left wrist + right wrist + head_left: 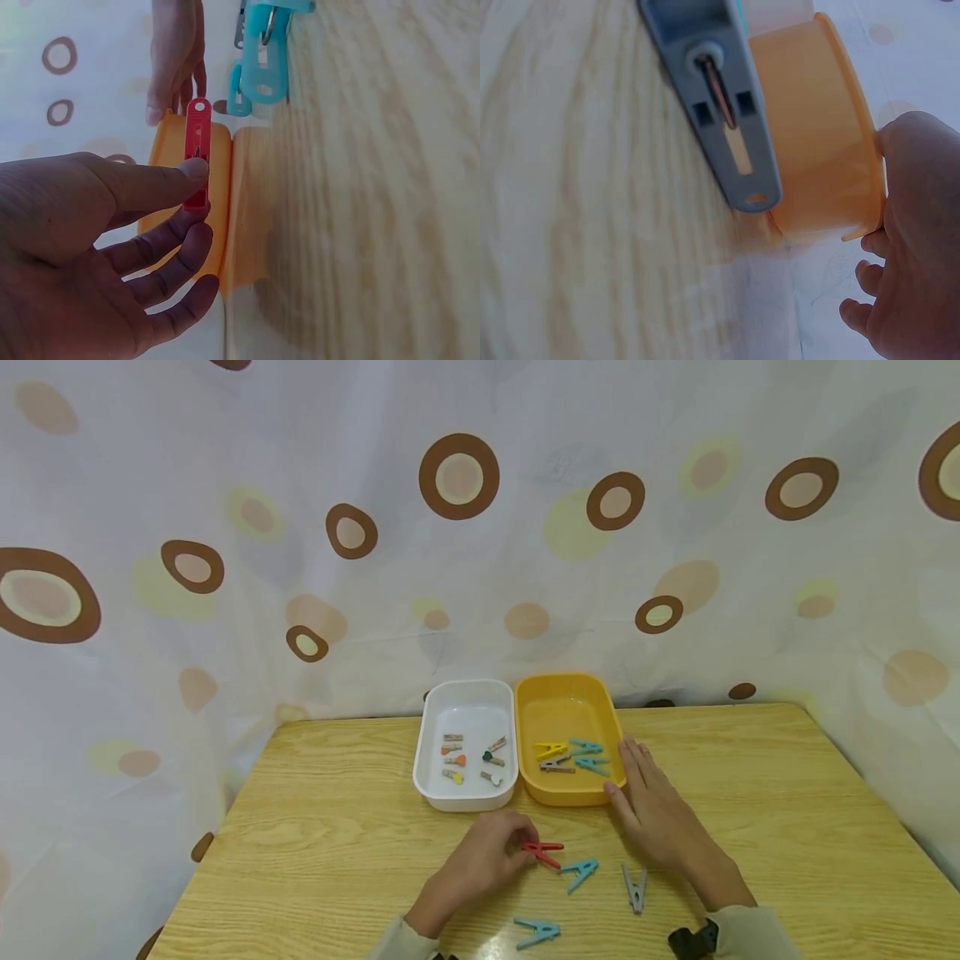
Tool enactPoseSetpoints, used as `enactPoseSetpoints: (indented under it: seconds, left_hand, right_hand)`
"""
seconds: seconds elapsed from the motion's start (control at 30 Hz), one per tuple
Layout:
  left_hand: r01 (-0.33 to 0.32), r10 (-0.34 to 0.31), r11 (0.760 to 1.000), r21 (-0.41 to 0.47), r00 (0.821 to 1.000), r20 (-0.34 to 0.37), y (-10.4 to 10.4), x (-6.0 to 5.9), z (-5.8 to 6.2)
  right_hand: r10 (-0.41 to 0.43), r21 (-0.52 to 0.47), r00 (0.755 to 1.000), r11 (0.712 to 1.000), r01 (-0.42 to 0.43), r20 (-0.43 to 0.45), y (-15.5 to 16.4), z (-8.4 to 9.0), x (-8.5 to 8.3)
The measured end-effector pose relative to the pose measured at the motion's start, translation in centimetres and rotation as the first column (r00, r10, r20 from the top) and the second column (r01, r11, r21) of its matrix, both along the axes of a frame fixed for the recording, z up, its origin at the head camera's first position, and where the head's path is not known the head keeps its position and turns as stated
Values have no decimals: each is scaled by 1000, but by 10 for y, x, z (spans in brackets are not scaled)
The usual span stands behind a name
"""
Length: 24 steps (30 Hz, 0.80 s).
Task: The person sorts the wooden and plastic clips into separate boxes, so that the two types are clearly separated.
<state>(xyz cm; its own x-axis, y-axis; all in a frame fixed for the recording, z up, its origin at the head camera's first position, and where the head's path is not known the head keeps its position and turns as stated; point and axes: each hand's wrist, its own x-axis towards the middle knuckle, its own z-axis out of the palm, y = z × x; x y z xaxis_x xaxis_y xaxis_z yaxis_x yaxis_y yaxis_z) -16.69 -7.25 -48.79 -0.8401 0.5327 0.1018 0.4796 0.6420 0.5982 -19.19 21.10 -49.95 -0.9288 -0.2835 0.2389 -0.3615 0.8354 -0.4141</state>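
My left hand (pixel 483 853) pinches a red plastic clothespin (pixel 542 850) between thumb and fingers, just over the table in front of the trays. In the left wrist view the red clothespin (pixel 198 124) stands upright under the thumb, other fingers spread below. My right hand (pixel 663 818) rests against the right side of the yellow tray (pixel 572 797), fingers extended along it and thumb at the front corner. In the right wrist view that hand (pixel 922 225) touches the tray's rim (pixel 853 82). Inside this tray lie a yellow clothespin (pixel 552 750), blue ones (pixel 592 765) and a grey one (pixel 555 762).
A white tray (pixel 465 804) with several small wooden clips (pixel 455 761) adjoins the yellow one. On the table lie two blue clothespins, one near the red one (pixel 580 874) and one nearer me (pixel 537 932), plus a grey clothespin (pixel 635 890). A patterned curtain (pixel 390 610) hangs behind.
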Motion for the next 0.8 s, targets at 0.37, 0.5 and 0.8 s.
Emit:
enactPoseSetpoints:
  seconds: [0.37,0.5,0.8]
  left_hand:
    - [33,-33,996,79,999,-10,-3,-1,10]
    - [40,-38,992,118,999,-24,-3,0,14]
    - [51,-48,981,188,999,-23,-2,4,25]
  right_hand:
    - [10,13,1000,1000,-10,1,0,3,0]
    - [15,15,1000,1000,-15,-3,0,4,0]
    - [12,35,1000,999,-12,-1,1,2,0]
